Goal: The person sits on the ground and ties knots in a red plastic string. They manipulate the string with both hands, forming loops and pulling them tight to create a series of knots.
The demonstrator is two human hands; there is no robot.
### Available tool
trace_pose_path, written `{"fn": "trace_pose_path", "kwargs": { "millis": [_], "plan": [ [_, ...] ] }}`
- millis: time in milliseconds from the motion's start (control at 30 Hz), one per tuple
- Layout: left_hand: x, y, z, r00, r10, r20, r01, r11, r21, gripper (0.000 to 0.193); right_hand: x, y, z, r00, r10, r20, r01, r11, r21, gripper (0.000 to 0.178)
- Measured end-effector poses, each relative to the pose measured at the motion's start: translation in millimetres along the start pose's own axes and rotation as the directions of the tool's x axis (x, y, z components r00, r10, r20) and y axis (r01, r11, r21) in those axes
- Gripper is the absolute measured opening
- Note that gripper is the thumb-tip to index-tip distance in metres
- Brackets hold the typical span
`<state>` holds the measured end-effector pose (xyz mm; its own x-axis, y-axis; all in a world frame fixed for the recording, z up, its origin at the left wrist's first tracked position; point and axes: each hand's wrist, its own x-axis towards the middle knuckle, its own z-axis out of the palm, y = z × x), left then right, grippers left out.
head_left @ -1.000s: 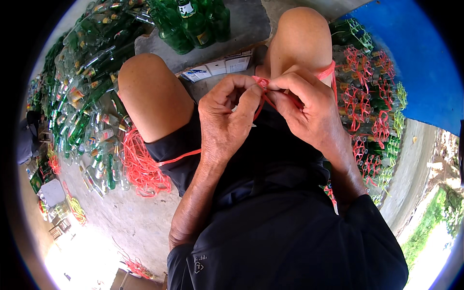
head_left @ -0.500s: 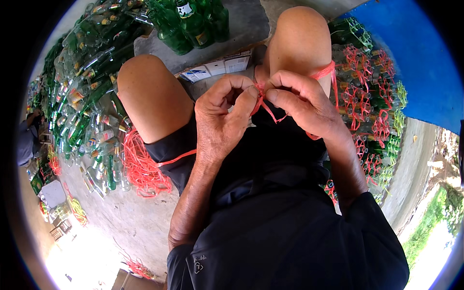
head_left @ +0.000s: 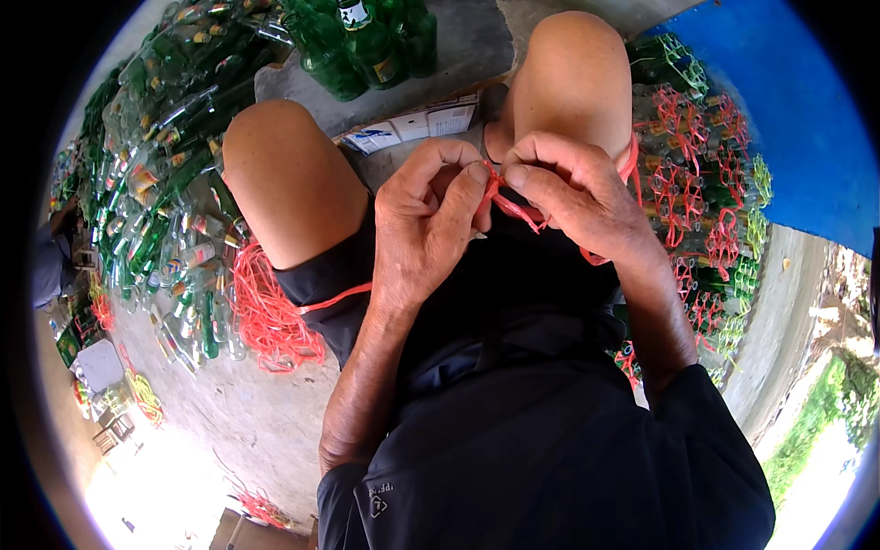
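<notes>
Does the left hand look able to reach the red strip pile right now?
Likely not directly: the left hand pinches a red strip, and the left thigh lies between hand and pile.

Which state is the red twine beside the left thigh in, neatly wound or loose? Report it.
Loose: the red twine lies heaped, its strands spilling in tangled loops.

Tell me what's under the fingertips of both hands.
Red ribbon shows between the left hand and right hand, with loose strands above black clothing. The hands cover the pinched part, so whether a knot sits there cannot be seen.
</notes>
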<state>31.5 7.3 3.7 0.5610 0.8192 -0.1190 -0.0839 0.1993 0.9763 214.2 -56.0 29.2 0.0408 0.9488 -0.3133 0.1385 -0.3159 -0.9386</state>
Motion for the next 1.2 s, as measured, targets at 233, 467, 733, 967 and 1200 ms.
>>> {"fn": "trace_pose_path", "kwargs": {
  "millis": [233, 467, 733, 967, 1200],
  "plan": [
    [7.6, -16.0, -9.3, 0.992, 0.126, 0.03, -0.128, 0.991, 0.042, 0.003, 2.6, -4.5, -6.3, 0.997, -0.028, 0.077, 0.031, 0.999, -0.028, 0.017],
    [10.7, -12.0, -7.6, 0.995, 0.097, 0.02, -0.096, 0.995, -0.034, 0.003, -1.9, -14.8, -16.5, 0.995, -0.031, 0.099, 0.032, 0.999, -0.007, 0.017],
    [11.9, -12.1, -9.0, 0.998, 0.056, 0.012, -0.054, 0.994, -0.095, 0.003, -3.5, -5.3, -22.7, 0.99, -0.136, -0.021, 0.137, 0.957, 0.254, 0.019],
    [11.5, -10.2, -6.5, 0.998, 0.054, -0.042, -0.058, 0.992, -0.111, 0.003, -3.7, -3.1, -24.4, 0.991, -0.122, -0.049, 0.13, 0.846, 0.518, 0.029],
    [12.2, -14.1, -4.4, 0.998, 0.018, -0.062, -0.028, 0.985, -0.17, 0.003, -4.7, 2.8, -25.7, 0.991, -0.126, -0.041, 0.128, 0.845, 0.519, 0.031]
  ]
}}
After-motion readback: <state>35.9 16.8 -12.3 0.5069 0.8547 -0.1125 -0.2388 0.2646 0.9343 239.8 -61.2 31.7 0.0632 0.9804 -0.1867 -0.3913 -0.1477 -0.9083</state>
